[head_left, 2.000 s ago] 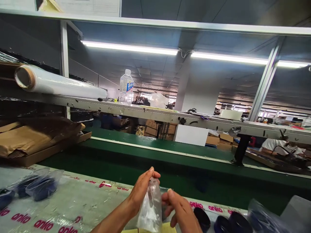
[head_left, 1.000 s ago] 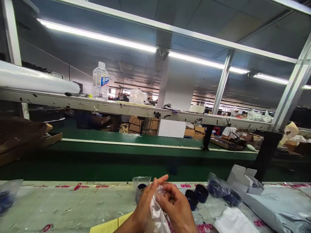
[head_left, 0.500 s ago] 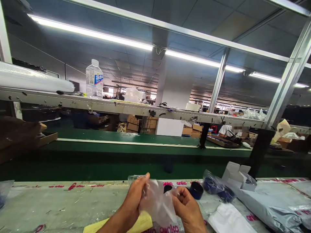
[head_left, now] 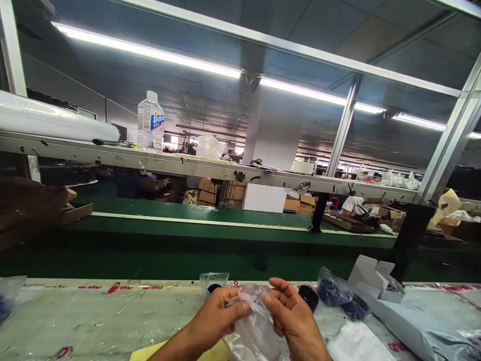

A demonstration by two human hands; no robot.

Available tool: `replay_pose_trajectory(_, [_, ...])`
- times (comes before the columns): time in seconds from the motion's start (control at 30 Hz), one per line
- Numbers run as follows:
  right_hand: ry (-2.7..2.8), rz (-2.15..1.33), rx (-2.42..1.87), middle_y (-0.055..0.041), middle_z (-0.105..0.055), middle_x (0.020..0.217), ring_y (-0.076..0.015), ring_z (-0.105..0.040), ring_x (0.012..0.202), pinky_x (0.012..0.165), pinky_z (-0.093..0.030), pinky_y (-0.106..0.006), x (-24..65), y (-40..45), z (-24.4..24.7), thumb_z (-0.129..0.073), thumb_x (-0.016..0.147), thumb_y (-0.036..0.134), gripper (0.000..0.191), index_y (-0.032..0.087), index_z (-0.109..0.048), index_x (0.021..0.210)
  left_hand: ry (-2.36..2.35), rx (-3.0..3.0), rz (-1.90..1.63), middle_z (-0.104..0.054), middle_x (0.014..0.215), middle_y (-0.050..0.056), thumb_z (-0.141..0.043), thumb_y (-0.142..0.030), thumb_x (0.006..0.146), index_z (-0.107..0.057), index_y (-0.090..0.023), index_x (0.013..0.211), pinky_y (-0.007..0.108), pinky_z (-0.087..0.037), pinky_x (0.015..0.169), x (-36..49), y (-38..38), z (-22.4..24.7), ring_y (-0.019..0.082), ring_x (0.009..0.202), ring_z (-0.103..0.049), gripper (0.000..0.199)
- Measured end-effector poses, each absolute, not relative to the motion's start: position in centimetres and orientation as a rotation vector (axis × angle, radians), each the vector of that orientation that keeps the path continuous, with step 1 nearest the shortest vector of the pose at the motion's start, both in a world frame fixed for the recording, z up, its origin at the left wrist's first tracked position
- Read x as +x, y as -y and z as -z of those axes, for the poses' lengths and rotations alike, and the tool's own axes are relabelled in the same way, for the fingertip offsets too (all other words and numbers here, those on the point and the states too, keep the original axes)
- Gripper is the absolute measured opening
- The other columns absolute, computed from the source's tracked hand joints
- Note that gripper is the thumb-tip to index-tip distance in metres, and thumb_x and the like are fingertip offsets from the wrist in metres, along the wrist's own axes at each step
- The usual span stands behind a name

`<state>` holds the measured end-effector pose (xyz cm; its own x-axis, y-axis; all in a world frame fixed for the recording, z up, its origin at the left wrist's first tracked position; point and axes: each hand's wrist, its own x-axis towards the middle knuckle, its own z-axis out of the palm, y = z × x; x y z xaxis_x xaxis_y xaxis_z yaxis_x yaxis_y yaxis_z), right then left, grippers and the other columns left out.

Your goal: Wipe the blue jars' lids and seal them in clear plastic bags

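Observation:
A clear plastic bag (head_left: 253, 333) hangs between my two hands above the front of the bench. My left hand (head_left: 220, 316) pinches its upper left edge between thumb and fingers. At its upper right edge, my right hand (head_left: 295, 316) grips the plastic with the thumb and a finger, other fingers raised. Whether anything is inside the bag cannot be made out. Behind my left hand stands a bagged dark blue round item (head_left: 213, 288). A dark round cup-like item (head_left: 308, 298) sits just beyond my right hand. Yellow paper (head_left: 148, 353) lies partly under my left forearm.
Bagged blue items (head_left: 341, 296), an open white box (head_left: 372, 278), white sheets (head_left: 358, 343) and a grey plastic package (head_left: 424, 321) lie to the right. Beyond the bench runs a green belt (head_left: 150, 250). A bottle (head_left: 151, 123) stands on the metal shelf (head_left: 203, 168).
My left hand has moved its thumb inward over the bag's edge, and both hands are closer together. The bag hangs lower. The bagged blue item behind my left hand shows more fully.

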<state>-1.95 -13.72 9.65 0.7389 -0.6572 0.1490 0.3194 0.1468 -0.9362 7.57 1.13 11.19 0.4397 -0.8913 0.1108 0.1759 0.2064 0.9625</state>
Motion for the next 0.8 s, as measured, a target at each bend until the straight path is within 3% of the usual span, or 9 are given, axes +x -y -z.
replay_pose_trajectory(0.07, [-0.386, 0.688, -1.244, 0.0000, -0.064, 0.075, -0.0068, -0.041, 0.044, 0.038, -0.034, -0.019, -2.4, 14.3, -9.6, -0.092, 0.058, 0.066, 0.069, 0.017, -0.065, 0.097, 0.819, 1.105, 0.871, -0.066, 0.082, 0.006, -0.079, -0.061, 0.074, -0.075, -0.014, 0.092, 0.025, -0.039, 0.071, 8.0, -1.3, -10.6, 0.017, 0.075, -0.057, 0.050])
replay_pose_trajectory(0.17, [-0.405, 0.553, -1.260, -0.0062, -0.067, 0.080, -0.0141, -0.054, 0.057, 0.044, -0.043, -0.022, -2.7, 14.7, -9.0, -0.077, 0.064, 0.083, 0.077, 0.013, -0.070, 0.094, 0.822, 1.155, 0.849, -0.065, 0.081, 0.006, -0.080, -0.062, 0.074, -0.075, -0.013, 0.091, 0.025, -0.038, 0.070, 8.4, -1.6, -10.2, 0.016, 0.072, -0.054, 0.052])
replay_pose_trajectory(0.37, [-0.311, 0.426, -1.297, 0.0029, -0.052, 0.058, -0.0097, -0.043, 0.051, 0.048, -0.034, -0.020, -2.0, 14.1, -7.4, -0.092, 0.056, 0.069, 0.061, 0.016, -0.065, 0.070, 0.879, 1.172, 0.869, -0.060, 0.075, 0.004, -0.072, -0.059, 0.082, -0.074, -0.013, 0.087, 0.025, -0.030, 0.064, 8.3, -2.0, -10.2, 0.013, 0.065, -0.046, 0.046])
replay_pose_trajectory(0.53, [-0.288, 0.441, -1.298, 0.0014, -0.054, 0.063, -0.0107, -0.045, 0.054, 0.050, -0.036, -0.020, -2.1, 13.8, -7.6, -0.088, 0.061, 0.071, 0.061, 0.015, -0.073, 0.081, 0.738, 1.274, 0.797, -0.056, 0.069, 0.002, -0.075, -0.064, 0.075, -0.072, -0.012, 0.079, 0.024, -0.028, 0.060, 8.7, -2.7, -10.0, 0.012, 0.062, -0.043, 0.052])
replay_pose_trajectory(0.63, [-0.281, 0.490, -1.392, -0.0014, -0.059, 0.067, -0.0139, -0.049, 0.059, 0.053, -0.040, -0.022, -2.3, 13.6, -8.0, -0.082, 0.066, 0.075, 0.062, 0.016, -0.077, 0.086, 0.634, 1.232, 0.780, -0.059, 0.071, 0.003, -0.072, -0.069, 0.074, -0.071, -0.014, 0.077, 0.024, -0.035, 0.063, 8.6, -3.2, -10.1, 0.015, 0.066, -0.048, 0.055])
replay_pose_trajectory(0.73, [-0.268, 0.546, -1.481, -0.0044, -0.065, 0.072, -0.0183, -0.053, 0.065, 0.056, -0.043, -0.026, -2.5, 13.1, -8.2, -0.076, 0.073, 0.076, 0.061, 0.018, -0.079, 0.091, 0.537, 1.140, 0.852, -0.062, 0.068, 0.005, -0.059, -0.078, 0.079, -0.070, -0.015, 0.073, 0.026, -0.041, 0.065, 8.5, -3.2, -10.3, 0.017, 0.065, -0.052, 0.065])
replay_pose_trajectory(0.8, [-0.219, 0.587, -1.528, -0.0049, -0.066, 0.075, -0.0208, -0.055, 0.067, 0.059, -0.045, -0.030, -2.4, 12.6, -8.1, -0.072, 0.079, 0.072, 0.055, 0.020, -0.080, 0.096, 0.486, 1.151, 0.833, -0.062, 0.067, 0.004, -0.063, -0.078, 0.076, -0.069, -0.015, 0.072, 0.025, -0.040, 0.063, 8.5, -2.7, -10.1, 0.016, 0.063, -0.052, 0.063])
